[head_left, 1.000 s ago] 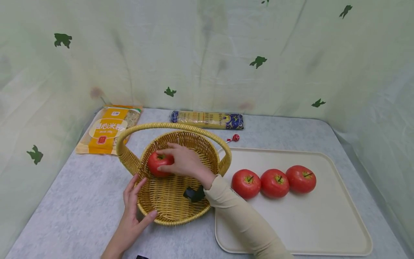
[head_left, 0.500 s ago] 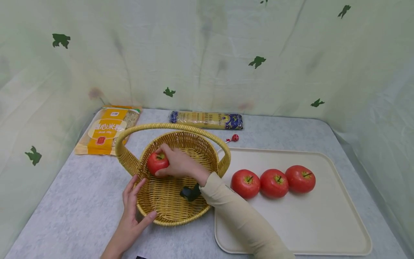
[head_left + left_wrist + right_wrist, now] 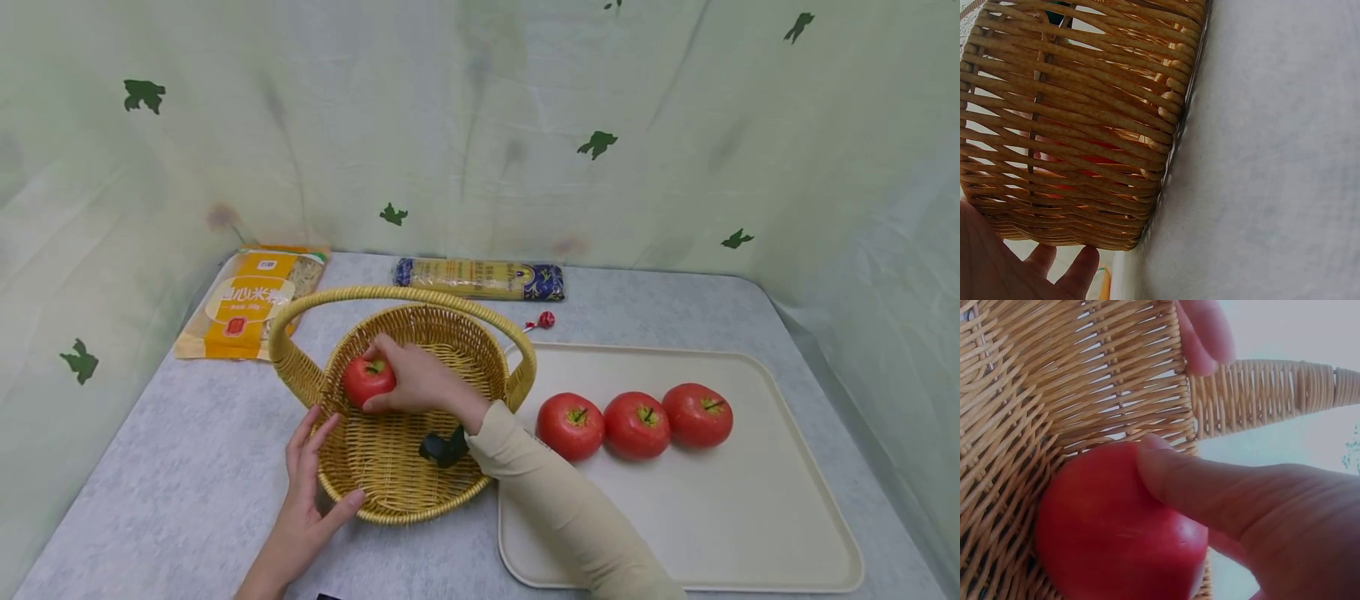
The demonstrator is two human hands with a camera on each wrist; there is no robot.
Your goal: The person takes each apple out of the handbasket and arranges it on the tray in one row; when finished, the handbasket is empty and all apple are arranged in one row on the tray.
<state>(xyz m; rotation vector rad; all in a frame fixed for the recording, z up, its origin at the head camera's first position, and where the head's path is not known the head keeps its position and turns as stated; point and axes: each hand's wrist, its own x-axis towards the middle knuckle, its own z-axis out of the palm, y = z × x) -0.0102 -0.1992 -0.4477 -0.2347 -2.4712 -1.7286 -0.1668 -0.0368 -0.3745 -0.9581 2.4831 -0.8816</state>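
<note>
A round wicker basket (image 3: 405, 496) with a tall arched handle stands on the table. Inside it, against the left wall, lies a red apple (image 3: 365, 383). My right hand (image 3: 423, 379) reaches in from the right and holds this apple. The right wrist view shows the thumb pressed on the apple (image 3: 1116, 525); its other fingers are mostly hidden. My left hand (image 3: 303, 500) is at the basket's left side, fingers spread and fairly straight, touching the rim, with the thumb at the near edge. In the left wrist view, its fingers lie by the woven wall (image 3: 1072, 144).
Right of the basket, a cream tray (image 3: 750, 517) bears three red apples (image 3: 637, 425) in a row. Behind are a yellow food packet (image 3: 251, 304), a blue-and-gold pasta packet (image 3: 480, 278) and a red lollipop (image 3: 546, 320). A black device (image 3: 442, 450) is under the right wrist.
My right hand's fingers have drawn back from over the apple's top to its far side, and now grip it. The apple stays at the basket's left. The left hand has not moved.
</note>
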